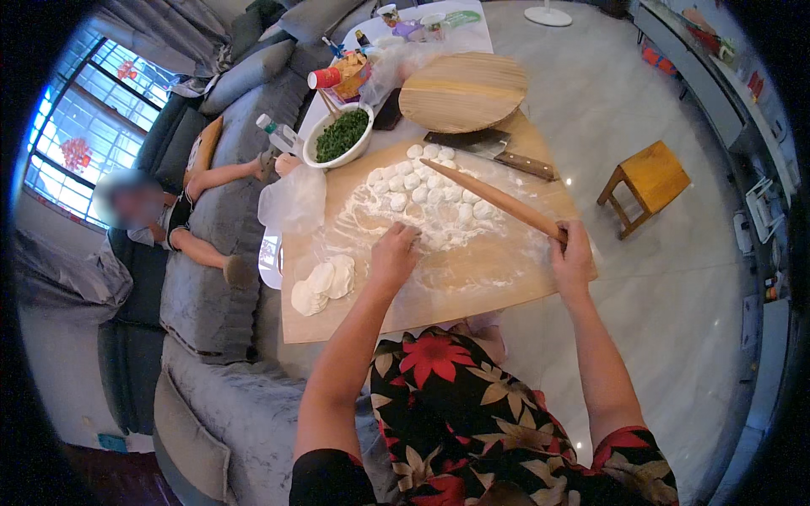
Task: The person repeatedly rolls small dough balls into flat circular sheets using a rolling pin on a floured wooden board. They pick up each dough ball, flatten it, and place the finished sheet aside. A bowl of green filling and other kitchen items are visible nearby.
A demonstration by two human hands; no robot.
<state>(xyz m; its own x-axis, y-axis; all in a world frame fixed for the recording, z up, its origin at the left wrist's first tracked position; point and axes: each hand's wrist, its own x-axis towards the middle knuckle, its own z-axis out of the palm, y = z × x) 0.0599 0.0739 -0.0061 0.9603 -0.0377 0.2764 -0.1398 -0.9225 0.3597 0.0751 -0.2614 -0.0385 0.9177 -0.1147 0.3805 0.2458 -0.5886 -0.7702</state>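
Observation:
My right hand (573, 256) grips one end of a tapered wooden rolling pin (493, 196), which slants up and left above the board. My left hand (395, 253) is low over the floured part of the wooden board (436, 310), its fingers curled down; what they may hold is hidden. Just beyond it lie several small floured dough pieces (411, 181) in a cluster. Left of my left forearm, round rolled dough wrappers (324, 284) overlap in a pile. A cleaver (525, 163) with a wooden handle lies behind the dough pieces.
A white bowl (342, 136) of chopped greens with chopsticks stands at the back left, near a plastic bag (294, 199) and a clear bottle (278, 134). A round wooden lid or board (464, 92) lies behind the cleaver. A person sits on the sofa (215, 253); a wooden stool (652, 180) stands right.

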